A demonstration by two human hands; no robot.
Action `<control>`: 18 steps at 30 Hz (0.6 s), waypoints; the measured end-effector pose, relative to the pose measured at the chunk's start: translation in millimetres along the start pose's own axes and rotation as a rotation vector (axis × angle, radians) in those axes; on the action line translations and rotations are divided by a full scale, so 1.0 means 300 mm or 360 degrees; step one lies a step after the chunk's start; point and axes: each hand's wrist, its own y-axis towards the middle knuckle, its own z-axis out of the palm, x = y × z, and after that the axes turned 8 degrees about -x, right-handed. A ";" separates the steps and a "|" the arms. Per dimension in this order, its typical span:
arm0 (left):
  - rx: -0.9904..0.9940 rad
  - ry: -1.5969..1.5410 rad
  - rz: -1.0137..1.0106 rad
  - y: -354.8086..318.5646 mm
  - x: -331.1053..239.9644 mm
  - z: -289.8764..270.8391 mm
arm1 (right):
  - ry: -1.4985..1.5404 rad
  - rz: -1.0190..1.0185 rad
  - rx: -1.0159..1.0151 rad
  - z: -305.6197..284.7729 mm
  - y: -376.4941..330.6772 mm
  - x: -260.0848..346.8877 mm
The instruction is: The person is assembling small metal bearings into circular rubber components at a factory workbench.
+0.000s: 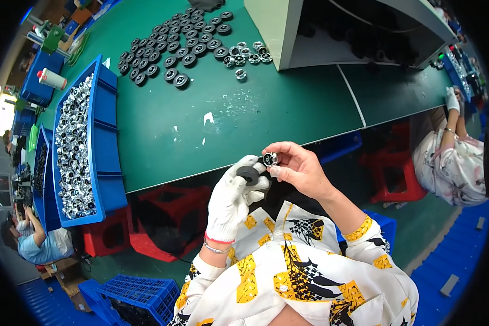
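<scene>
My left hand [227, 202], in a white knit glove, grips a black rubber tyre [248, 175] between thumb and fingers. Bare, my right hand [304, 169] pinches a small chrome wheel hub [270, 159] just beside the tyre, its dark face turned toward the left hand. Both hands are in front of the green table's [190, 130] near edge. On the far part of the table lie many black wheels [181, 81] in loose rows. A cluster of chrome hubs [240, 75] sits to their right.
A long blue bin [106, 146] full of shiny chrome hubs [73, 157] stands at the table's left. A pale cabinet [269, 32] rises at the back right. Red stools [168, 217] are under the edge. Other people sit at right [451, 157] and far left [43, 244].
</scene>
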 end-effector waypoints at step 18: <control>-0.0349 0.0108 0.0200 -0.024 0.082 0.074 | -0.1060 -0.1272 -0.0159 0.107 -0.084 -0.006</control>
